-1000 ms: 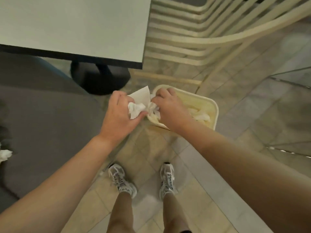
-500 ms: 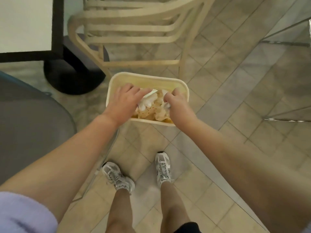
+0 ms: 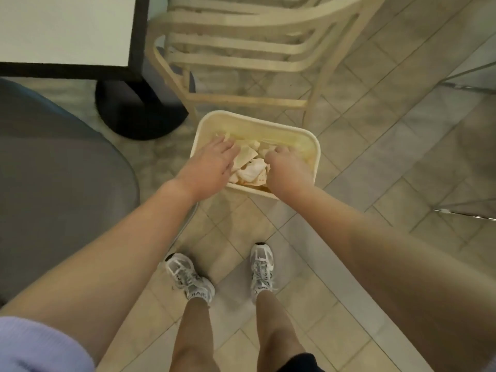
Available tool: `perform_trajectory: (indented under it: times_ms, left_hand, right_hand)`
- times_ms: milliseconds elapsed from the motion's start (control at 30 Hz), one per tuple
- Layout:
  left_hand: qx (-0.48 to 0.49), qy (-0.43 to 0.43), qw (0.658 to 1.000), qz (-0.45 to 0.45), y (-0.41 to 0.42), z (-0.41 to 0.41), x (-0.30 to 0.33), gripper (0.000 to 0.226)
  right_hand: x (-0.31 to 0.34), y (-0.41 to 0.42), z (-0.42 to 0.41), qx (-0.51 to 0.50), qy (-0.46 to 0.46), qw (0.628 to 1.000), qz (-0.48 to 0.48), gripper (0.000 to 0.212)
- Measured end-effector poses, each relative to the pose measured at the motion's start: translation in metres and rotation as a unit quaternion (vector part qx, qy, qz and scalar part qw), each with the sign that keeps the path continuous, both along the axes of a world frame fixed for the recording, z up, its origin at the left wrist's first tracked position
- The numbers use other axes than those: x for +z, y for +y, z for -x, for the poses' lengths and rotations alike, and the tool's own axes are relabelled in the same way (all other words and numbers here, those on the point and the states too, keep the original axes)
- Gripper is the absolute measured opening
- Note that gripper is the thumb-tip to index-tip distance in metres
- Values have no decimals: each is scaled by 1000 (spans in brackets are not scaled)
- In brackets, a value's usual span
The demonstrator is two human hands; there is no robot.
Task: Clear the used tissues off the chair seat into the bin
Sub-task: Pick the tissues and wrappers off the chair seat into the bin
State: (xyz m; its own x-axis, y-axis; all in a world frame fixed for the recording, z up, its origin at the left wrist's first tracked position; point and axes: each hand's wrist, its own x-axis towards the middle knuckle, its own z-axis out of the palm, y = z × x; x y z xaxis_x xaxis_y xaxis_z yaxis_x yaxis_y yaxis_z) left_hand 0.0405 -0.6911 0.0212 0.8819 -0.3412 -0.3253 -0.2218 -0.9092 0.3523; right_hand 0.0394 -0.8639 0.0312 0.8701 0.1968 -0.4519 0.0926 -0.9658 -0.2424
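A cream plastic bin (image 3: 316, 146) stands on the tiled floor in front of my feet. Crumpled white tissues (image 3: 253, 167) lie inside it among other paper waste. My left hand (image 3: 212, 165) hovers over the bin's left side, palm down, fingers spread, holding nothing. My right hand (image 3: 287, 167) is over the bin's near right side with its fingers curled downward; its fingertips are hidden, and I cannot tell whether they touch the tissues. The grey chair seat (image 3: 59, 167) fills the left of the view and shows no tissues on its visible part.
A white table with a black edge (image 3: 67, 30) and its round black base (image 3: 134, 111) stand at the far left. A stack of cream wooden chairs (image 3: 241, 52) is right behind the bin. A metal frame (image 3: 467, 213) is at the right.
Both hands carried tissues over the bin and let them go; the tissues now lie inside. The left hand has spread flat. The view swung from the table towards the bin.
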Motion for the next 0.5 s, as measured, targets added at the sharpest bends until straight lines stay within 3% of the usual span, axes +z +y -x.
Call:
perform_trajectory:
  times_ms: [100, 500]
  left_hand:
    - [33, -66, 997, -4, 16, 18, 12, 44]
    - [204, -115, 972, -16, 154, 92, 34, 34]
  right_hand:
    - [19, 17, 0, 44, -27, 999, -7, 38]
    - [45, 171, 20, 214, -44, 973, -71, 28]
